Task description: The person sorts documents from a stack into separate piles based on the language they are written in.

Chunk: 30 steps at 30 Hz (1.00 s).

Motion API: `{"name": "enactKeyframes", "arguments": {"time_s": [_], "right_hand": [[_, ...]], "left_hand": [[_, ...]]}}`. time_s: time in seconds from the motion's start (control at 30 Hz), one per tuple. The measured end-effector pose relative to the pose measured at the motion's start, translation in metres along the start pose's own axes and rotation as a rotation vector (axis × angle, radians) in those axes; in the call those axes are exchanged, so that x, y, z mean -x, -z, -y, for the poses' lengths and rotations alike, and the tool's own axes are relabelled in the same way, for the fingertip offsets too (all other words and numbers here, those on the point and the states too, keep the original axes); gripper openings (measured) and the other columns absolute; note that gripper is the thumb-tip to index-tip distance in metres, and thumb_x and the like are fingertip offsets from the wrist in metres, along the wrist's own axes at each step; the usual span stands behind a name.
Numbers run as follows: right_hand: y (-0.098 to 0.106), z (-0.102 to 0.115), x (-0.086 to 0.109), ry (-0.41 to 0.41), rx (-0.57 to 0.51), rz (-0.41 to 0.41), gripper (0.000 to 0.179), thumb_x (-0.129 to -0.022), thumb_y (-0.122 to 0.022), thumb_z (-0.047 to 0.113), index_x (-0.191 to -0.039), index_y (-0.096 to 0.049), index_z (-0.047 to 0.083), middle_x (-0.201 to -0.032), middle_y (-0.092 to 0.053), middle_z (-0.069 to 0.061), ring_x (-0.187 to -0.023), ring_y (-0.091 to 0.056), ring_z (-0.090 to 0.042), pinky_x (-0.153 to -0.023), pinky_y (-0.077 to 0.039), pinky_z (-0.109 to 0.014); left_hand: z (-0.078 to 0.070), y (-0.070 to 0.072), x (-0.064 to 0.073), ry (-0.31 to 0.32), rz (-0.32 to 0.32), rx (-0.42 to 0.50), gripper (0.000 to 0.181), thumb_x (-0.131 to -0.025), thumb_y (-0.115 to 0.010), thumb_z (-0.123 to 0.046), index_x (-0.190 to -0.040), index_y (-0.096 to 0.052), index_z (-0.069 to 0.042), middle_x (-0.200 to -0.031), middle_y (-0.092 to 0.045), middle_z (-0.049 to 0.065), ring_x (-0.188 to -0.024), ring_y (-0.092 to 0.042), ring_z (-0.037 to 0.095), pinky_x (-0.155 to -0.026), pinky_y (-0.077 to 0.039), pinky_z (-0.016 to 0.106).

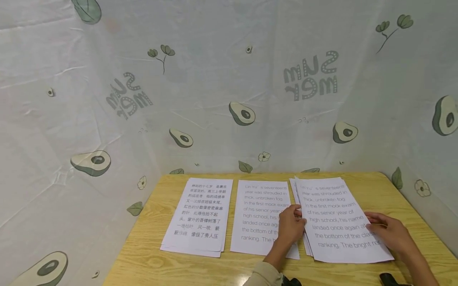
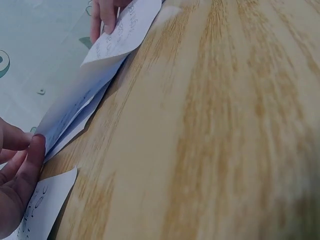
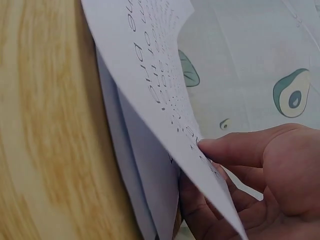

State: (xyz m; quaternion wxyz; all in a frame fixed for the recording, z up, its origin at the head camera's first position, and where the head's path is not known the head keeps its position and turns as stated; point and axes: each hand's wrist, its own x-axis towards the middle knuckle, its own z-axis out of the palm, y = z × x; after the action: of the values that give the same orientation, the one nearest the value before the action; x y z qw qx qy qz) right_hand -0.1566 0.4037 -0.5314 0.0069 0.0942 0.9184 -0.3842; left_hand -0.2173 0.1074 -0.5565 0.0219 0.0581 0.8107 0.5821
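A printed paper sheet with English text lies at the right, raised off the papers below along its edges. My right hand pinches its right edge, thumb on the printed face and fingers underneath in the right wrist view. At the opposite edge my left hand pinches the sheet between thumb and fingers. Under it, more paper sheets lie on the table, mostly hidden. Another English-printed sheet lies flat in the middle, partly covered by the left hand and forearm.
A small stack of sheets with Chinese text lies at the left, its edges slightly uneven. All the papers rest on a wood-grain table. A pale cloth with avocado prints hangs behind and at both sides.
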Motion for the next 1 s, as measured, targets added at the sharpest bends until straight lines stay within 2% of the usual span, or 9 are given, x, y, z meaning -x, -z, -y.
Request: {"name": "enactKeyframes", "arguments": {"time_s": [0.27,0.37,0.43,0.5,0.6,0.67,0.73,0.83,1.0], "right_hand": [[-0.001,0.001,0.000,-0.002,0.010,-0.018,0.056,-0.107,-0.064,0.018,-0.147,-0.049,-0.017,-0.131,-0.064,-0.038,-0.081,-0.050,0.018,-0.067,-0.051,-0.021],[0.000,0.002,0.001,0.009,0.063,-0.031,0.055,-0.106,-0.064,0.021,-0.145,-0.053,-0.016,-0.126,-0.068,-0.035,-0.083,-0.057,0.010,-0.066,-0.050,-0.022],[0.001,0.005,0.002,0.013,0.118,-0.045,0.053,-0.106,-0.064,0.023,-0.142,-0.056,-0.016,-0.124,-0.070,-0.034,-0.084,-0.067,-0.005,-0.068,-0.051,-0.026],[0.002,0.008,0.003,0.017,0.168,-0.057,0.052,-0.107,-0.064,0.025,-0.139,-0.059,-0.015,-0.123,-0.071,-0.034,-0.090,-0.074,-0.027,-0.072,-0.054,-0.035],[0.002,0.014,0.006,0.017,0.203,-0.077,0.051,-0.107,-0.063,0.025,-0.137,-0.060,-0.016,-0.123,-0.071,-0.036,-0.105,-0.071,-0.051,-0.077,-0.054,-0.049],[0.001,0.018,0.007,0.028,0.216,-0.092,0.050,-0.107,-0.063,0.024,-0.136,-0.061,-0.016,-0.121,-0.071,-0.036,-0.107,-0.070,-0.054,-0.078,-0.054,-0.053],[-0.001,0.023,0.007,0.048,0.221,-0.108,0.048,-0.107,-0.064,0.024,-0.134,-0.062,-0.016,-0.119,-0.072,-0.035,-0.105,-0.071,-0.054,-0.077,-0.054,-0.052],[-0.004,0.031,0.007,0.077,0.211,-0.112,0.048,-0.106,-0.065,0.024,-0.133,-0.064,-0.015,-0.118,-0.073,-0.033,-0.103,-0.072,-0.052,-0.073,-0.055,-0.042],[-0.013,0.045,0.004,0.097,0.174,-0.060,0.050,-0.107,-0.065,0.026,-0.135,-0.063,-0.014,-0.121,-0.073,-0.033,-0.106,-0.071,-0.051,-0.071,-0.052,-0.033]], "left_hand": [[0.000,0.001,0.000,0.011,-0.001,0.009,0.043,-0.089,-0.081,0.001,-0.130,-0.073,-0.008,-0.094,-0.069,-0.008,-0.079,-0.066,-0.003,-0.064,-0.054,0.016],[0.000,0.003,0.001,-0.015,-0.004,0.011,0.042,-0.090,-0.081,-0.001,-0.131,-0.073,-0.006,-0.095,-0.070,-0.006,-0.079,-0.067,-0.003,-0.064,-0.055,0.015],[0.000,0.005,0.001,-0.033,-0.010,0.013,0.041,-0.091,-0.081,-0.005,-0.131,-0.072,-0.004,-0.096,-0.071,-0.005,-0.079,-0.066,-0.004,-0.066,-0.054,0.015],[-0.001,0.009,0.002,-0.045,-0.007,0.021,0.042,-0.092,-0.080,-0.010,-0.132,-0.072,-0.003,-0.098,-0.073,-0.004,-0.078,-0.067,-0.003,-0.068,-0.055,0.016],[-0.002,0.016,0.003,-0.029,0.009,0.035,0.044,-0.094,-0.079,-0.017,-0.135,-0.071,-0.005,-0.099,-0.072,-0.007,-0.079,-0.066,-0.004,-0.071,-0.054,0.016],[-0.003,0.022,0.004,-0.018,0.024,0.046,0.044,-0.095,-0.079,-0.019,-0.136,-0.071,-0.007,-0.101,-0.072,-0.008,-0.080,-0.066,-0.003,-0.071,-0.055,0.018],[-0.003,0.030,0.005,-0.019,0.029,0.042,0.043,-0.095,-0.079,-0.019,-0.136,-0.071,-0.008,-0.100,-0.072,-0.009,-0.082,-0.066,-0.002,-0.071,-0.055,0.018],[0.000,0.044,0.006,-0.047,0.024,0.021,0.042,-0.096,-0.079,-0.018,-0.135,-0.072,-0.007,-0.100,-0.072,-0.007,-0.082,-0.067,0.000,-0.071,-0.055,0.019],[0.010,0.070,0.007,-0.090,0.022,-0.034,0.040,-0.097,-0.079,-0.019,-0.134,-0.073,-0.007,-0.100,-0.073,-0.006,-0.081,-0.065,-0.001,-0.073,-0.055,0.018]]}}
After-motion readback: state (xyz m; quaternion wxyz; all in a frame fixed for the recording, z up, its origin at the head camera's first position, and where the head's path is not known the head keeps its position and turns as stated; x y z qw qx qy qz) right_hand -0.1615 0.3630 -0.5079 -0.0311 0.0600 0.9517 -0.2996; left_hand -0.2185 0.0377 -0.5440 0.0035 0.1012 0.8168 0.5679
